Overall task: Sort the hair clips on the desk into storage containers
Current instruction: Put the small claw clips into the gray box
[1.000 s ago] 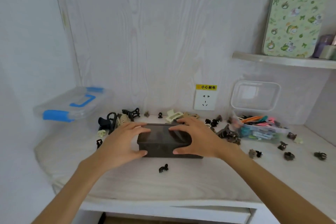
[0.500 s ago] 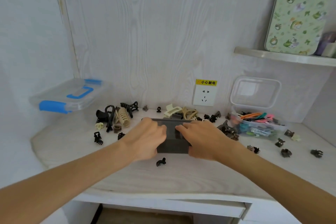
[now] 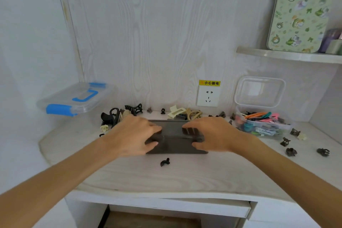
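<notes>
Both hands, left (image 3: 136, 135) and right (image 3: 212, 134), reach forward, fingers curled, thumbs below.

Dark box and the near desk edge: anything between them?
Head view: one small black claw clip lies just in front of the dark box; the rest of the desk there is bare.

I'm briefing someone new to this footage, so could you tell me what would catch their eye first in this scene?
Most striking are the two hands, left hand and right hand, gripping a dark box at the middle of the desk. Next come the clear tub of colourful clips at the right, and the blue-latched container at the left. Dark claw clips lie scattered along the wall.
</notes>
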Demonstrator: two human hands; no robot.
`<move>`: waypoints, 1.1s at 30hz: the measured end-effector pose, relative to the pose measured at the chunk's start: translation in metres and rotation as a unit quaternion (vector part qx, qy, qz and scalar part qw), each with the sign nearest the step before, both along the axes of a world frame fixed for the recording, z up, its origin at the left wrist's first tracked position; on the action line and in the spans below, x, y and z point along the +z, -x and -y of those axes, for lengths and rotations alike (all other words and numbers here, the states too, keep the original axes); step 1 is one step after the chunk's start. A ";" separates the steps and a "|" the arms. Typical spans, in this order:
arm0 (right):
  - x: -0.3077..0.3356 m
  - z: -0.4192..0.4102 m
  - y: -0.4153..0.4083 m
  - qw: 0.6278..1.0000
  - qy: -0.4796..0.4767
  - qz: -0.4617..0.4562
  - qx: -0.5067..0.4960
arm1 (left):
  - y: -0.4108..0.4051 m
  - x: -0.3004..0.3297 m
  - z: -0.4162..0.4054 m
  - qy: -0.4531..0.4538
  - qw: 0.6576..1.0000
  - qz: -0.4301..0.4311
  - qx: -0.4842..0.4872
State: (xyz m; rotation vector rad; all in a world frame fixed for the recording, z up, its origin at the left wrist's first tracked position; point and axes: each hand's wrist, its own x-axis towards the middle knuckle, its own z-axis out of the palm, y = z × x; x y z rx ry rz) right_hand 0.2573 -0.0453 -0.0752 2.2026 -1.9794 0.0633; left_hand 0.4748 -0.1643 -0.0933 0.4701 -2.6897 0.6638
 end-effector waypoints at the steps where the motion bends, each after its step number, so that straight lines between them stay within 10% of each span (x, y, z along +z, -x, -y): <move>1: -0.002 -0.002 0.005 1.000 0.005 0.029 -0.003 | -0.008 0.001 0.001 -0.043 0.998 -0.050 -0.010; 9: -0.019 -0.007 0.007 0.977 0.116 0.166 -0.059 | -0.024 -0.015 0.003 -0.437 0.857 -0.274 -0.014; 21: -0.016 0.013 0.016 0.878 0.072 0.445 -0.158 | -0.033 0.017 0.028 -0.467 0.768 -0.438 -0.012; 33: -0.028 0.075 -0.032 0.997 -0.054 0.049 -0.007 | -0.071 0.031 0.058 -0.504 0.728 -0.449 0.117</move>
